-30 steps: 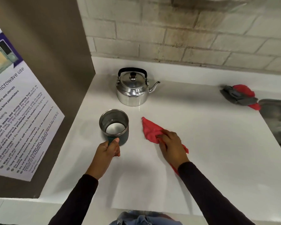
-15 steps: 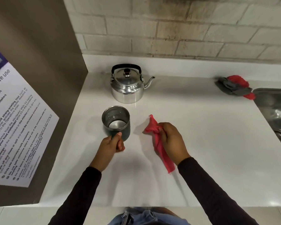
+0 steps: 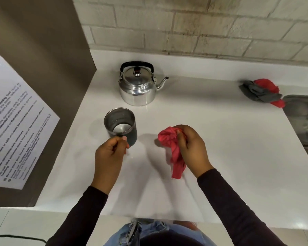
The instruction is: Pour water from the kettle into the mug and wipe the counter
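Fingers: R hand [image 3: 190, 148] bunches red cloth [image 3: 171, 144]; L hand [image 3: 110, 153] pinches mug [image 3: 121, 125]; kettle [image 3: 139, 86] behind.

sink [image 3: 304, 110] cut by right edge; poster [image 3: 16, 139] cut left; mug [image 3: 121, 124] handle hidden

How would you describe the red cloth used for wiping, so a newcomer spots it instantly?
Start at the white counter below the brick wall and find the shiny kettle. In front of it, right of the steel mug, the right hand grips a bunched red cloth. Unlike the red-and-grey rags by the sink, it is held.
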`<state>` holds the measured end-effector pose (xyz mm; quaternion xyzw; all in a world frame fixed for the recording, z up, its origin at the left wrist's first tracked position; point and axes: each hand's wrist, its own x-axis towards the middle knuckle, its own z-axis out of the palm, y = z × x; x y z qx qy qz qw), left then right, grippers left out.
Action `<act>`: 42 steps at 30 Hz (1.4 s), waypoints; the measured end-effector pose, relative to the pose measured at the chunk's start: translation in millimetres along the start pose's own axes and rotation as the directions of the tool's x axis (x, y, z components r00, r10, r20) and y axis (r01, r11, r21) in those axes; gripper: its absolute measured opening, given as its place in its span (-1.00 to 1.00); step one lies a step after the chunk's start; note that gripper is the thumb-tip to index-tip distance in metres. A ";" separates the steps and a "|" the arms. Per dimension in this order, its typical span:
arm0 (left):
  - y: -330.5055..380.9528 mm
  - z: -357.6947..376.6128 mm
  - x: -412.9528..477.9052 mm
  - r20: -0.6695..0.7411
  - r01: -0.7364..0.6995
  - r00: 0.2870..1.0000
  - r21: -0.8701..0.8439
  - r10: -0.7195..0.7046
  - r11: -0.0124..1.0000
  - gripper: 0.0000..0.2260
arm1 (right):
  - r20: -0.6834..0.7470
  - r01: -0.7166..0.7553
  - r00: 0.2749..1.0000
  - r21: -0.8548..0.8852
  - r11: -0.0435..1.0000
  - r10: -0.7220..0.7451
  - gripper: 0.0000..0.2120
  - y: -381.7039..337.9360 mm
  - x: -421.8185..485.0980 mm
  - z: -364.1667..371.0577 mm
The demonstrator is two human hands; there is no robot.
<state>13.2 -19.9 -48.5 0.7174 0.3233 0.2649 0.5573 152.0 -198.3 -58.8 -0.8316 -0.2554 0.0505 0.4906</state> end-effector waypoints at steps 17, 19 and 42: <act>71.3 254.6 -34.8 0.345 -0.066 0.935 -0.062 0.084 0.996 -0.63 | -0.305 -0.045 0.951 -0.001 0.999 0.042 -0.84 110.0 71.3 -245.1; 79.4 283.8 -36.8 0.351 -0.065 0.933 -0.062 0.082 0.996 -0.63 | -0.342 -0.019 0.940 -0.038 0.999 0.005 -0.82 126.7 98.2 -278.3; 80.1 298.5 -45.2 0.291 0.008 0.956 0.060 -0.025 0.998 -0.65 | 0.083 0.011 0.994 -0.735 0.678 0.074 -0.66 184.2 222.1 -294.3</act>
